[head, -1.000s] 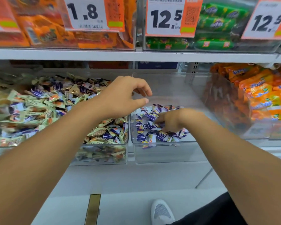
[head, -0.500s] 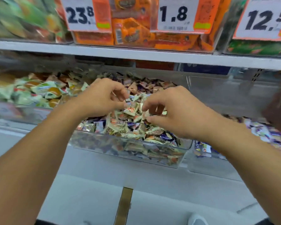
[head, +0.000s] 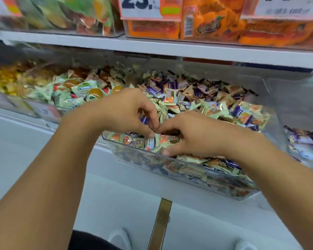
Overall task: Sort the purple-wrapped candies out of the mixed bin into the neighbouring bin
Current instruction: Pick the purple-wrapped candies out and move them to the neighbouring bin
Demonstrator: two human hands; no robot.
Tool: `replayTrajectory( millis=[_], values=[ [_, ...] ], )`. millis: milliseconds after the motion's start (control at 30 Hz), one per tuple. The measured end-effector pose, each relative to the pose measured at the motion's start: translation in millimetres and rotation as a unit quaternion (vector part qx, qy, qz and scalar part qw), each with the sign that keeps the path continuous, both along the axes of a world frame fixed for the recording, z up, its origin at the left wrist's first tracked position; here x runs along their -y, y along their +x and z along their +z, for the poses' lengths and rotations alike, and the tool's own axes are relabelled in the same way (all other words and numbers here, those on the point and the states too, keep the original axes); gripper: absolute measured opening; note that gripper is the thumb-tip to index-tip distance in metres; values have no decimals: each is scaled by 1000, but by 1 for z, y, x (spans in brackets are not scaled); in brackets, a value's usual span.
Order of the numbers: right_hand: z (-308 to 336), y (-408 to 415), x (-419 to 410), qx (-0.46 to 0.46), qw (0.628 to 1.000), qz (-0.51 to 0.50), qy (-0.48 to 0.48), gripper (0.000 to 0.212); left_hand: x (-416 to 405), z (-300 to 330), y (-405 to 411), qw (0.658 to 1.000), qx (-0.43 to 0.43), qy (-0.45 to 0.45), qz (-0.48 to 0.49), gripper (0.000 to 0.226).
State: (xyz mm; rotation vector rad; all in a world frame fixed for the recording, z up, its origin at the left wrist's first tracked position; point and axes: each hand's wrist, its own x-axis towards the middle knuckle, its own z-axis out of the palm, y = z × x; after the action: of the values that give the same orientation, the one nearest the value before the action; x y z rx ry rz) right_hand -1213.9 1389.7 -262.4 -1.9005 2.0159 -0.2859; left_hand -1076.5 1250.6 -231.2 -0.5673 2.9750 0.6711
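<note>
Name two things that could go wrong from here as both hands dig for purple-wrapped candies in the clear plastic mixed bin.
1. The clear plastic mixed bin is heaped to its low front rim, where the left hand and right hand work; candies could spill over.
2. Purple-wrapped candies lie tangled among pale green-wrapped candies, so a wrong one may be picked.
</note>
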Motion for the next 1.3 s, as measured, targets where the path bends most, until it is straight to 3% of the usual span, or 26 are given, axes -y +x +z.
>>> replayTrajectory(
  millis=[133,300,433,500,567,633,733,900,967,1033,1100,1167,1233,1300],
  values=[
    [14,-19,-6,-45,999,-23,11,19,-2,-11,0,998,60,-6,-19,27],
    [32,-46,-32,-117,985,-86,89,39,0,-18,-6,997,73,-14,-16,30],
    [42,-46,-37,-134,975,-116,136,31,-4,-23,-15,995,95,-13,-14,30],
    [54,-38,-36,-122,980,-123,97,19,-5,-21,-17,996,91,4,-10,27],
    [54,-25,-30,-91,991,-96,-13,30,-2,-16,-16,997,72,27,-14,21],
    [42,-8,-17,-31,997,-50,-48,33,4,-11,-12,998,45,40,-18,11],
    [12,3,-2,-66,998,8,15,29,11,-11,-6,999,24,41,0,9],
    [18,-22,-12,-100,992,-62,56,7,8,-12,-1,997,-32,60,35,10],
    [23,-33,-16,-132,983,-91,87,20,5,-13,-2,997,-40,55,33,13],
    [25,-38,-19,-151,975,-110,119,20,3,-14,-5,999,-16,38,33,19],
    [26,-37,-19,-153,978,-107,95,17,1,-13,-9,999,2,18,44,29],
    [28,-29,-15,-125,987,-97,10,15,-1,-8,-12,998,-10,0,55,32],
    [26,-17,-9,-81,991,-79,-73,6,0,-5,-12,998,-19,-12,56,25],
    [18,-6,-1,-72,993,-46,-75,12,3,-5,-10,998,-1,-32,45,10]
  ],
)
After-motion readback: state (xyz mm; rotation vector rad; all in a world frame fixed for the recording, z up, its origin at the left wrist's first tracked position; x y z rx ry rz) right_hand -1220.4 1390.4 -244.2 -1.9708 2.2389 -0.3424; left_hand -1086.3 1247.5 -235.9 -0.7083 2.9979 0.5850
